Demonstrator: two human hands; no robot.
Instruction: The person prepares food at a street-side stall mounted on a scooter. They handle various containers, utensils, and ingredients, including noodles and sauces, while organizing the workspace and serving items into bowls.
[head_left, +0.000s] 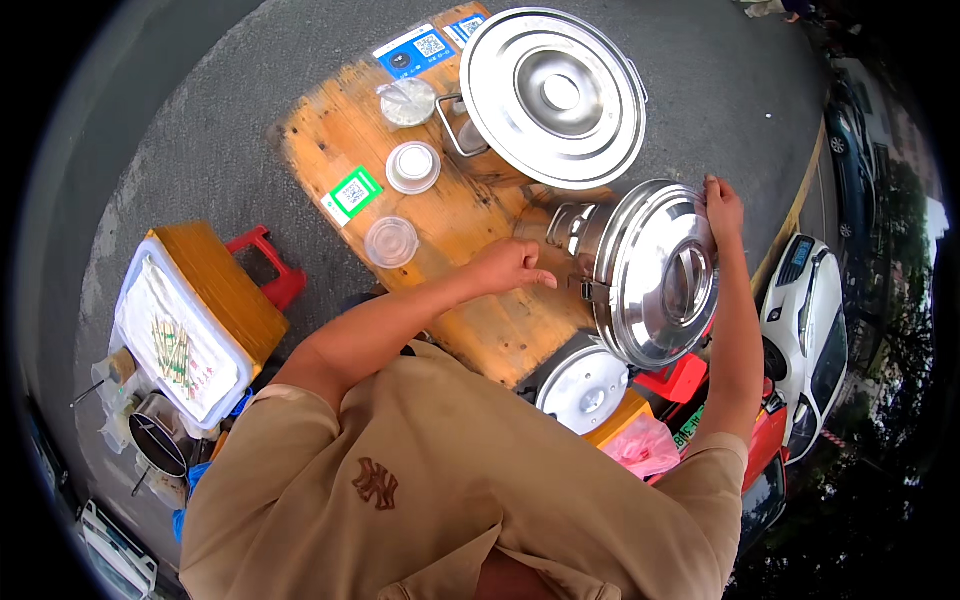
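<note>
My left hand (517, 267) is over the wooden table, fingers curled, thumb held apart, nothing seen in it. To its right stands a lidded stainless-steel pot (656, 274) with a side clamp and a wire handle. At the far right rim of its lid, my right hand (723, 206) has its fingers closed on the edge; the fingers' undersides are hidden. A larger steel pot under a round, shiny lid (561, 94) stands farther away on the wooden table (480, 315). Left of it are a bagged stack of lids (407, 102), stacked plastic bowls (412, 167) and a clear plastic lid (391, 242).
Printed code cards (351, 195) lie along the table's left side. A white-lined tray (150, 285) of green-and-white sticks is at left, near a red stool (274, 266). A round metal lid (583, 390) and pink plastic bag (643, 446) sit near right. Cars (806, 337) stand beyond.
</note>
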